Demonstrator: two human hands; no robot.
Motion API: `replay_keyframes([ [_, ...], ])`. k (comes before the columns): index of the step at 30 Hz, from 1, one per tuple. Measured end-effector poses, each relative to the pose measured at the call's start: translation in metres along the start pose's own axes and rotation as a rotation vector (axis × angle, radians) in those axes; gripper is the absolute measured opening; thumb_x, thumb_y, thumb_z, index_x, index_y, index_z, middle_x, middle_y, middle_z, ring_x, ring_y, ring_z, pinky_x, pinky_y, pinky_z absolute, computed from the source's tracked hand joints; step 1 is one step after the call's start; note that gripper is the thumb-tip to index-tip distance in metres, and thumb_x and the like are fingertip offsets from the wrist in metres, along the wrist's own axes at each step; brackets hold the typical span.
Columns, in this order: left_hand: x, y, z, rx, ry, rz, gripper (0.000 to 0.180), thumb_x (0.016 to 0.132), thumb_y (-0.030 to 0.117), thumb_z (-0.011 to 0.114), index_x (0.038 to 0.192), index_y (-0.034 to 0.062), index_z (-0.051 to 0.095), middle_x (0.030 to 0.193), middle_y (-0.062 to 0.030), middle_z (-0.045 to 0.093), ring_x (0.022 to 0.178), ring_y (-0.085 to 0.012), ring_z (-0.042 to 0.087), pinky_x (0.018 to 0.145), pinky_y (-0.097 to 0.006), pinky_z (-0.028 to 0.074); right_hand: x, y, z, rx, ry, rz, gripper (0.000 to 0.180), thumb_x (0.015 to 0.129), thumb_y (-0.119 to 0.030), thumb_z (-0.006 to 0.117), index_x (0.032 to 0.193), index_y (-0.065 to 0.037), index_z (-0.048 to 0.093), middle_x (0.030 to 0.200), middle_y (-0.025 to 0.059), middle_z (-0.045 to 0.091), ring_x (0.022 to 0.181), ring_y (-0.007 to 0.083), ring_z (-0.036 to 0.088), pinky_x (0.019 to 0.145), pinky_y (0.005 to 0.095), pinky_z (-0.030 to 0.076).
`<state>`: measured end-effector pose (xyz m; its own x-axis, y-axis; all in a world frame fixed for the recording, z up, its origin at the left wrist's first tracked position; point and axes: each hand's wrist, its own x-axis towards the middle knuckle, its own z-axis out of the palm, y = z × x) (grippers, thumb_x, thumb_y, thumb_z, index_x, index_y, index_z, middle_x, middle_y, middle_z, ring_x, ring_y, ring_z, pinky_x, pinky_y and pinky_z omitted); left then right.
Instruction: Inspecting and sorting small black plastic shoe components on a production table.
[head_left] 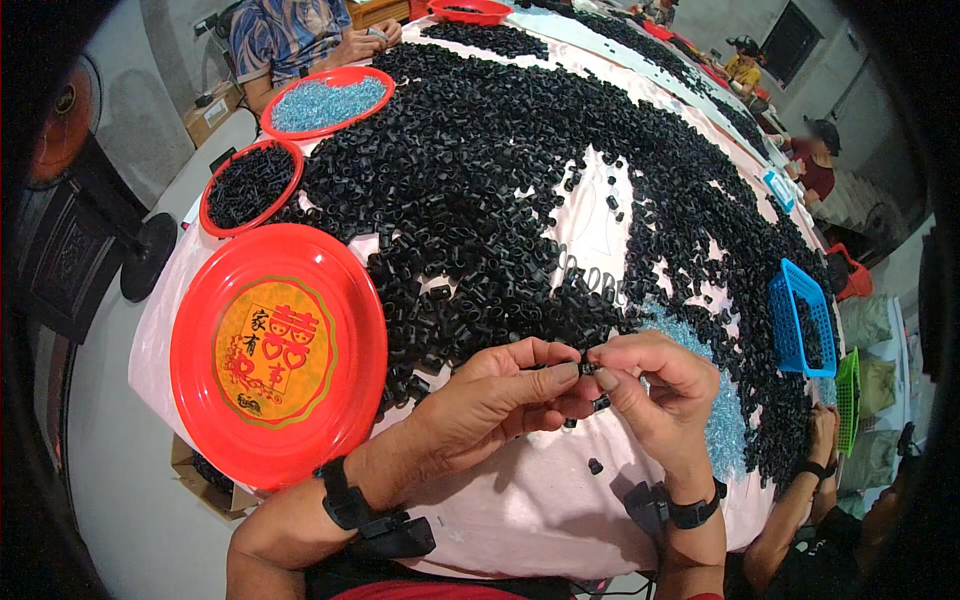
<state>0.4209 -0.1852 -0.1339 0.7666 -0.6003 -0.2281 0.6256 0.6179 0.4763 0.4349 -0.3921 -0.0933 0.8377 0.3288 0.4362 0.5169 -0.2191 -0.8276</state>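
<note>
My left hand (500, 392) and my right hand (662, 392) meet just above the near edge of the heap. Their thumbs and forefingers are closed on a small black plastic part (588, 370), mostly covered by the fingertips. Beyond them spreads a wide heap of small black plastic parts (470, 215), many of them hollow and loop-shaped. To the right of my right hand lies a pile of small clear bluish pieces (727, 430). One loose black piece (596, 466) rests on the pale pink cloth (530, 500) between my forearms.
A large red tray (362, 400) stands at my left. Behind it are a red bowl of black parts (289, 198) and a red bowl of clear pieces (384, 96). At the right stand a blue basket (790, 318) and a green basket (848, 405). Other people work around the table.
</note>
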Motion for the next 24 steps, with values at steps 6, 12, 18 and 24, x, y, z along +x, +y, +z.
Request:
replay_keyframes([
  [6, 0.003, -0.003, -0.001, 0.057, 0.01, -0.002, 0.021, 0.101, 0.018, 0.065, 0.117, 0.0045, 0.06, 0.109, -0.0112, 0.072, 0.1, -0.0196, 0.073, 0.073, -0.022, 0.06, 0.005, -0.01, -0.002, -0.193, -0.047, -0.072, 0.015, 0.082, 0.002, 0.078, 0.097, -0.003, 0.077, 0.09, 0.0082, 0.076, 0.07, 0.0139, 0.066, 0.062, 0.0267, 0.049],
  [12, 0.002, -0.003, -0.002, 0.07, -0.022, 0.026, 0.021, 0.101, 0.02, 0.066, 0.114, 0.0046, 0.06, 0.107, -0.0106, 0.072, 0.097, -0.0185, 0.072, 0.069, -0.022, 0.059, 0.007, -0.013, -0.002, -0.349, -0.044, -0.193, 0.018, 0.079, 0.002, 0.079, 0.096, -0.004, 0.077, 0.087, 0.0081, 0.076, 0.069, 0.0182, 0.065, 0.064, 0.0301, 0.049],
  [18, 0.001, -0.001, 0.003, 0.143, 0.0, 0.064, 0.023, 0.101, 0.02, 0.066, 0.118, 0.0052, 0.06, 0.109, -0.0118, 0.072, 0.095, -0.0183, 0.073, 0.069, -0.022, 0.058, 0.01, -0.016, -0.009, -0.4, -0.068, -0.29, 0.02, 0.078, 0.003, 0.076, 0.098, -0.003, 0.077, 0.091, 0.0096, 0.077, 0.07, 0.021, 0.066, 0.065, 0.0306, 0.051],
  [24, 0.002, -0.002, 0.002, 0.18, -0.036, 0.056, 0.025, 0.103, 0.021, 0.064, 0.122, 0.0054, 0.06, 0.111, -0.0108, 0.073, 0.096, -0.0184, 0.074, 0.069, -0.021, 0.057, 0.007, -0.014, -0.007, -0.414, -0.104, -0.346, 0.027, 0.079, 0.003, 0.071, 0.106, -0.001, 0.075, 0.101, 0.0138, 0.077, 0.076, 0.0251, 0.069, 0.071, 0.0329, 0.054],
])
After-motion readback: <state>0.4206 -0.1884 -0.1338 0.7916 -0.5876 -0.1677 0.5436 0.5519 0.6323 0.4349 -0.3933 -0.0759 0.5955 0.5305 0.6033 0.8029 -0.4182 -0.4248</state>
